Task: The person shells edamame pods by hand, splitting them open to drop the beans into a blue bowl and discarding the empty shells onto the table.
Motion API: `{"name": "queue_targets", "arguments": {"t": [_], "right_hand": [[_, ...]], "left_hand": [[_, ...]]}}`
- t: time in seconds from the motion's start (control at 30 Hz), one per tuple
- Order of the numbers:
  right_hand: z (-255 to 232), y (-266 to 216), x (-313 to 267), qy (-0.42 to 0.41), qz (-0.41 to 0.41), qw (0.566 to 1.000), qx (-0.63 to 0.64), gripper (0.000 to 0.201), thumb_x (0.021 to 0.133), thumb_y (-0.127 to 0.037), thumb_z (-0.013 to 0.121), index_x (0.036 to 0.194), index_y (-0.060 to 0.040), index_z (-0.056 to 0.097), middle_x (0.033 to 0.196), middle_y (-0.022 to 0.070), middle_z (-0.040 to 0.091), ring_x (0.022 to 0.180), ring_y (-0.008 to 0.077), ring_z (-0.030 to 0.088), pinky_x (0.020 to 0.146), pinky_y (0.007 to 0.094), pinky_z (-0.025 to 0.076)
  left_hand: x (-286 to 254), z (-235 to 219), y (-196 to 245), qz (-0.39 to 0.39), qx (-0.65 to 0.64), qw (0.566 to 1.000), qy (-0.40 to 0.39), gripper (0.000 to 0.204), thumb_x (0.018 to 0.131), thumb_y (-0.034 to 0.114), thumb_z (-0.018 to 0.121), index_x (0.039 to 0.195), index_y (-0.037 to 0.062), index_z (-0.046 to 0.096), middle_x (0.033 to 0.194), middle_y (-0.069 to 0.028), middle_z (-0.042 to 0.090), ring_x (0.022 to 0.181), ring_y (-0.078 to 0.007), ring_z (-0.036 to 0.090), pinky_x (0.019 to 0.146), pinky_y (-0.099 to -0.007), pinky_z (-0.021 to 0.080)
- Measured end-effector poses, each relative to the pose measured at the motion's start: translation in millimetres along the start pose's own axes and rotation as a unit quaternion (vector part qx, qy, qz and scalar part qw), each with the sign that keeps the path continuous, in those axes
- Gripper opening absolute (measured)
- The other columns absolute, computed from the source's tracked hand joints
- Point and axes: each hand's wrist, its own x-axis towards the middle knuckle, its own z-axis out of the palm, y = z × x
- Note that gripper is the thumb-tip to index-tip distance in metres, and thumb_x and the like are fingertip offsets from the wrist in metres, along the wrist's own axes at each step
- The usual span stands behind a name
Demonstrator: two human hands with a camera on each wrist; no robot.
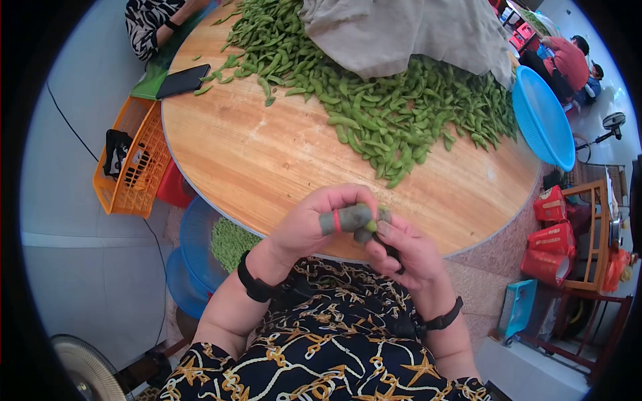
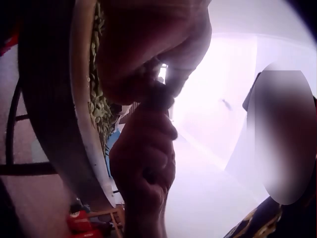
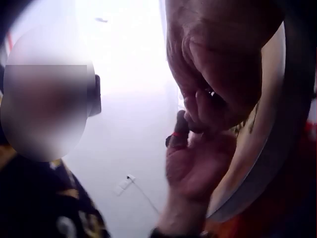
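My left hand (image 1: 309,217) and right hand (image 1: 416,252) meet over the near edge of the round wooden table (image 1: 261,150). A green soybean pod (image 1: 370,226) is pinched between them, mostly covered by the fingers. Grey finger covers sheathe some fingertips, and a red band circles the one on the left thumb. In the left wrist view the right hand (image 2: 143,148) has its fingers curled in against the left. Both hands look dark in the wrist views, and the pod is hidden there. Beyond them a large heap of soybean pods (image 1: 394,127) spreads over the table.
A grey cloth (image 1: 408,33) covers part of the heap. At the right edge leans a blue basket (image 1: 545,120). A black phone (image 1: 182,81) lies at the left, above an orange crate (image 1: 134,160). Below the table, a blue basin (image 1: 194,234) contains shelled beans (image 1: 234,244). Other people are farther off.
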Motion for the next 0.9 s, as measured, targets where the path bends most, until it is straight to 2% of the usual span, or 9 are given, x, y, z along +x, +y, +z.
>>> {"name": "queue_targets", "arguments": {"t": [0.17, 0.23, 0.37, 0.43, 0.47, 0.57, 0.67, 0.73, 0.9], "right_hand": [[-0.5, -6.4, 6.8, 0.148, -0.162, 0.910, -0.352, 0.014, 0.091, -0.014, 0.049, 0.086, -0.0029, 0.057, 0.063, -0.0029, 0.051, 0.053, 0.0020, 0.042, 0.046, 0.0170, 0.033], [0.3, -8.0, 9.9, 0.163, -0.296, 0.757, -0.559, 0.014, 0.090, -0.013, 0.050, 0.086, -0.0026, 0.058, 0.063, -0.0035, 0.051, 0.054, 0.0018, 0.044, 0.047, 0.0165, 0.034], [7.8, -20.9, 9.8, 0.192, -0.241, 0.844, -0.438, 0.013, 0.090, -0.014, 0.051, 0.084, -0.0040, 0.057, 0.063, -0.0028, 0.052, 0.050, 0.0027, 0.042, 0.045, 0.0166, 0.033], [1.5, -31.1, 11.2, 0.134, -0.126, 0.963, -0.197, 0.014, 0.090, -0.017, 0.052, 0.082, -0.0054, 0.055, 0.062, -0.0023, 0.052, 0.046, 0.0032, 0.040, 0.042, 0.0167, 0.031], [4.1, -30.9, 12.3, 0.128, -0.122, 0.970, -0.170, 0.014, 0.090, -0.019, 0.053, 0.082, -0.0066, 0.055, 0.062, -0.0022, 0.053, 0.044, 0.0030, 0.039, 0.040, 0.0168, 0.028], [-7.0, -36.1, 12.0, 0.098, -0.089, 0.964, -0.231, 0.017, 0.091, -0.020, 0.051, 0.081, -0.0062, 0.055, 0.061, -0.0026, 0.051, 0.045, 0.0025, 0.038, 0.040, 0.0165, 0.028], [-13.2, -38.8, 17.3, 0.200, -0.181, 0.904, -0.332, 0.019, 0.090, -0.021, 0.054, 0.081, -0.0052, 0.057, 0.061, -0.0036, 0.050, 0.048, 0.0020, 0.040, 0.043, 0.0171, 0.030], [-4.5, -33.4, 22.0, 0.195, -0.166, 0.902, -0.346, 0.018, 0.088, -0.021, 0.056, 0.081, -0.0047, 0.058, 0.062, -0.0040, 0.051, 0.050, 0.0020, 0.041, 0.045, 0.0173, 0.032], [-0.7, -23.8, 22.4, 0.204, -0.208, 0.872, -0.394, 0.017, 0.083, -0.019, 0.064, 0.085, -0.0020, 0.061, 0.065, -0.0043, 0.054, 0.058, 0.0011, 0.046, 0.050, 0.0178, 0.036]], "left_hand": [[11.7, 15.5, -5.3, 0.067, 0.117, 0.982, 0.136, 0.034, 0.080, 0.014, 0.068, 0.107, 0.0040, 0.050, 0.084, 0.0023, 0.053, 0.075, -0.0052, 0.050, 0.071, -0.0200, 0.042], [15.7, 15.0, -3.3, 0.066, 0.167, 0.965, 0.193, 0.046, 0.077, 0.011, 0.071, 0.114, 0.0044, 0.045, 0.085, 0.0021, 0.053, 0.075, -0.0046, 0.049, 0.069, -0.0194, 0.042], [22.8, 12.2, 2.3, 0.072, 0.170, 0.968, 0.173, 0.041, 0.078, 0.009, 0.069, 0.113, 0.0039, 0.049, 0.082, 0.0028, 0.053, 0.073, -0.0039, 0.049, 0.066, -0.0181, 0.042], [25.6, 9.8, 5.8, 0.098, 0.179, 0.967, 0.151, 0.035, 0.079, 0.005, 0.066, 0.112, 0.0033, 0.053, 0.084, 0.0028, 0.053, 0.071, -0.0039, 0.048, 0.063, -0.0173, 0.041], [25.4, 9.2, 8.2, 0.099, 0.180, 0.967, 0.149, 0.035, 0.079, 0.005, 0.066, 0.112, 0.0033, 0.053, 0.084, 0.0028, 0.053, 0.071, -0.0039, 0.048, 0.063, -0.0173, 0.041], [21.9, 6.7, 11.7, 0.041, 0.061, 0.989, 0.129, 0.030, 0.080, 0.003, 0.063, 0.109, 0.0037, 0.056, 0.087, 0.0032, 0.055, 0.071, -0.0044, 0.049, 0.063, -0.0187, 0.041], [19.8, 5.7, 8.8, 0.035, 0.171, 0.972, 0.155, 0.033, 0.079, 0.001, 0.062, 0.111, 0.0051, 0.053, 0.084, 0.0006, 0.057, 0.070, -0.0070, 0.051, 0.062, -0.0223, 0.043], [18.0, 10.5, 8.0, 0.082, 0.380, 0.908, 0.154, 0.040, 0.076, 0.000, 0.062, 0.113, 0.0063, 0.048, 0.077, -0.0048, 0.058, 0.068, -0.0140, 0.056, 0.060, -0.0279, 0.045], [13.0, 5.2, 11.2, 0.113, 0.504, 0.847, 0.128, 0.050, 0.077, 0.002, 0.063, 0.120, 0.0047, 0.039, 0.076, -0.0080, 0.058, 0.065, -0.0119, 0.055, 0.059, -0.0235, 0.045]]}}
